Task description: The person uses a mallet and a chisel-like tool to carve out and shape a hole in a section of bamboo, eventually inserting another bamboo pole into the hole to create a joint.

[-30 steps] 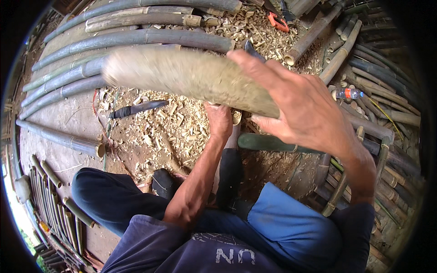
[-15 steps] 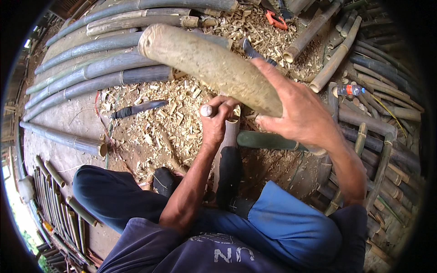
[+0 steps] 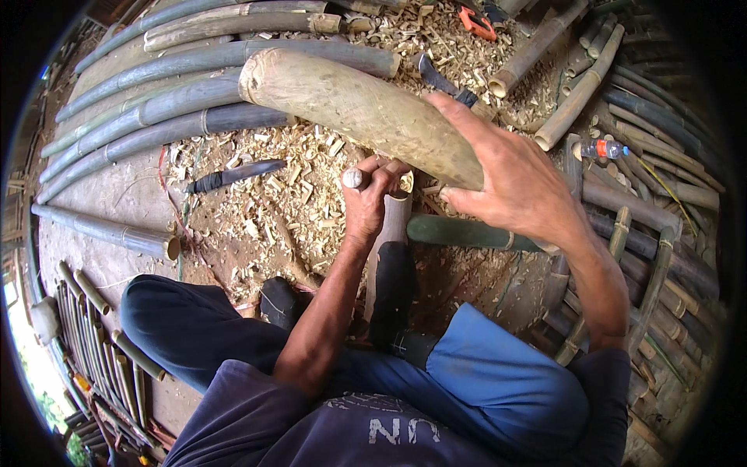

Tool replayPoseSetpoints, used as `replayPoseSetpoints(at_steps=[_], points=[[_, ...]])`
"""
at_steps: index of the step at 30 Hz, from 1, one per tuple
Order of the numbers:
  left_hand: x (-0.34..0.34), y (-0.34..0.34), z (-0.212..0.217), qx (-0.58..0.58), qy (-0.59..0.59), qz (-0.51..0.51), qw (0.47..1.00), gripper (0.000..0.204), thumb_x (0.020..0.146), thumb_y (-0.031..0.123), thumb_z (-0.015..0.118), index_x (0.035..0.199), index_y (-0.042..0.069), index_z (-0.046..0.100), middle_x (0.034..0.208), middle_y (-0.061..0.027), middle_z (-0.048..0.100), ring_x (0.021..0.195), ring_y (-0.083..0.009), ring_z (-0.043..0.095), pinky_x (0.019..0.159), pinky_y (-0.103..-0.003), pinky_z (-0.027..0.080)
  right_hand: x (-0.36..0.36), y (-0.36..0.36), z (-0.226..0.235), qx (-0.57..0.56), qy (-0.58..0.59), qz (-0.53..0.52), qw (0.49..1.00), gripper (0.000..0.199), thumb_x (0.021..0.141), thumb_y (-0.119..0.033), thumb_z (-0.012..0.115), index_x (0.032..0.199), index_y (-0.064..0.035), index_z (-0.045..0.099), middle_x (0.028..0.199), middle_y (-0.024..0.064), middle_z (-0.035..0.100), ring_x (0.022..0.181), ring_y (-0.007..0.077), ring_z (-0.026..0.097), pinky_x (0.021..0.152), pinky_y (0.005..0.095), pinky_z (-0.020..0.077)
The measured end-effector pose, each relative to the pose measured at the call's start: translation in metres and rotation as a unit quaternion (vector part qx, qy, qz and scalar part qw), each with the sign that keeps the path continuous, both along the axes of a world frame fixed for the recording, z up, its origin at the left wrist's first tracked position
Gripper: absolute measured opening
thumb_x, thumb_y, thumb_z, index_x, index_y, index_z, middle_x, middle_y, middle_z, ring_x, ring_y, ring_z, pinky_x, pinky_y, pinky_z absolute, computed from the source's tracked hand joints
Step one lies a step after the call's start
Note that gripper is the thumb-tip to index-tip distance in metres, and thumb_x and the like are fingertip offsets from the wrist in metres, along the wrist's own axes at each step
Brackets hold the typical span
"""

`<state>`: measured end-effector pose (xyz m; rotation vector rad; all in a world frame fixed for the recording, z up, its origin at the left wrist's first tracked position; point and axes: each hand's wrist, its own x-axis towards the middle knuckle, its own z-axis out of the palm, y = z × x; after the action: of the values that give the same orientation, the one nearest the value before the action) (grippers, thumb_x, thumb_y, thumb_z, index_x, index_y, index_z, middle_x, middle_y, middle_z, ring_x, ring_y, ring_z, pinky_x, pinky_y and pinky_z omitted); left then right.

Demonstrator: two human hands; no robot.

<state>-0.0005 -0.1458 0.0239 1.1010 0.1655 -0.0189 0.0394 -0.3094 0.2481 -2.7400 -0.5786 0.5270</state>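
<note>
A thick, pale wooden club [image 3: 354,117] lies slantwise in front of me, and my right hand [image 3: 517,171] is closed round its near right end. Just below it, my left hand [image 3: 373,194] forms a fist round a tool's round-ended wooden handle [image 3: 352,178]; the club and my fingers hide the rest of that tool. This fist sits beside the open end of a bamboo pole [image 3: 397,214], which runs back toward me between my legs. A dark-covered foot [image 3: 391,288] rests against the pole. Crossing to the right of it is a green bamboo piece [image 3: 467,233].
Wood shavings [image 3: 299,202] cover the ground, with a dark-handled knife [image 3: 237,175] on them. Another curved blade [image 3: 436,74] and an orange-handled tool [image 3: 476,25] lie farther off. Long bamboo poles [image 3: 156,101] are at left; a plastic bottle [image 3: 603,149] stands out among bamboo at right.
The club's far left end has dropped slightly, and its right end has barely shifted. Both hands keep their grip. The whole view has moved a little.
</note>
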Motion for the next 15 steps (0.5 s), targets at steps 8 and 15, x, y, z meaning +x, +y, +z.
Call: replayPoseSetpoints(at_steps=[8,15], points=[[-0.003,-0.007,-0.002,-0.116,0.031,-0.003,0.993,0.03,0.099,0.019,0.063,0.077,0.003,0.05,0.074,-0.0033,0.049,0.072,-0.0149,0.047,0.073,-0.034,0.044,0.004,0.002,-0.012,0.001,-0.015,0.015,1.0,0.097,0.078,-0.019,0.078,0.164,-0.0187,0.033,0.12,0.0237,0.067,0.095,0.0394,0.071,0.088,0.0505,0.0587],[-0.002,-0.002,-0.007,-0.134,0.02,0.005,0.991,0.023,0.097,0.019,0.066,0.087,0.0,0.058,0.078,-0.0042,0.052,0.074,-0.0155,0.05,0.075,-0.035,0.044,0.009,0.006,-0.013,0.01,-0.025,0.021,0.999,0.095,0.078,-0.02,0.078,0.163,-0.0188,0.034,0.12,0.024,0.067,0.098,0.0396,0.071,0.087,0.0502,0.0582]])
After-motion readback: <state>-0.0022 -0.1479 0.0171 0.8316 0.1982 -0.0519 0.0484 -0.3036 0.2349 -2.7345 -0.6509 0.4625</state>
